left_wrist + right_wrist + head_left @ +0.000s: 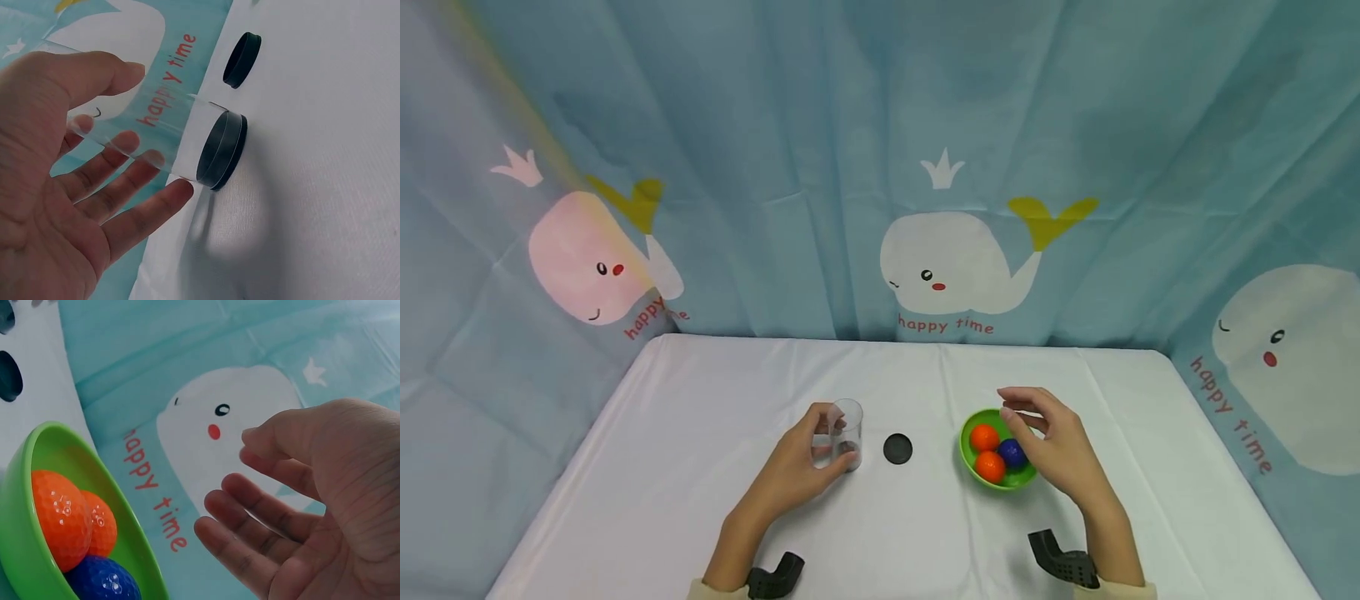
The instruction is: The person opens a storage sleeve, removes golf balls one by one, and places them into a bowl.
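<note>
Head view: left hand (801,467) grips clear cylindrical jar (847,433).

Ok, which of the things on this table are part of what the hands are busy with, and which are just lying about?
In use:
- clear tube, gripped by the left hand
- green bowl with two orange balls and a blue ball, under the open right hand

Lying about:
- black round cap on the white tablecloth, untouched
- whale-print curtain behind

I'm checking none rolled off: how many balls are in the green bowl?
3. Two orange balls sit at the bowl's left side, and a blue ball is to their right, beside the right hand. The hand may hide more.
</note>
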### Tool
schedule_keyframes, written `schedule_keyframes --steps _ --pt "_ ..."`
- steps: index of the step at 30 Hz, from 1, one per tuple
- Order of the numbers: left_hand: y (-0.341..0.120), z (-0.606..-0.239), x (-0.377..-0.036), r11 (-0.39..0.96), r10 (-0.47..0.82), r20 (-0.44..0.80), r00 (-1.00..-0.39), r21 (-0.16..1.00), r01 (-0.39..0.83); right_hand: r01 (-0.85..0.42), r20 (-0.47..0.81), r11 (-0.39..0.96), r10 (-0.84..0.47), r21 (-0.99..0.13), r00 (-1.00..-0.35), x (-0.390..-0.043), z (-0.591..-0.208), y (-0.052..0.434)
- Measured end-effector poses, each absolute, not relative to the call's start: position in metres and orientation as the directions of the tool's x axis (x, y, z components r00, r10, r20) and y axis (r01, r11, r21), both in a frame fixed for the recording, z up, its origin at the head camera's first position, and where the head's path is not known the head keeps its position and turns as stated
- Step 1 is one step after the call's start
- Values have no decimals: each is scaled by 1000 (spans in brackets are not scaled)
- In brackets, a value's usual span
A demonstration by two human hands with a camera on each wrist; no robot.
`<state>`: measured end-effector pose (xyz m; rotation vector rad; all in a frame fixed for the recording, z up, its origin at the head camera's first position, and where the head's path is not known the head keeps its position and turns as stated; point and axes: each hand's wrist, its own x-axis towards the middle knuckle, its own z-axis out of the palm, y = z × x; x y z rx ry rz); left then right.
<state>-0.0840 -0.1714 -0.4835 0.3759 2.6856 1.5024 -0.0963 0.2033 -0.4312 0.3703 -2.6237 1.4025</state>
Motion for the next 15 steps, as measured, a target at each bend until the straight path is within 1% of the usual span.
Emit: schedule_keyframes --steps 6,15 --pt "-171 -484 -85 498 223 58 -973 851 165 -260 214 527 -148 -809 -965 -98 -432 202" --pt "-173 -488 -84 466 224 57 -973 870 159 -260 217 517 -143 -816 -966 -98 -433 202"
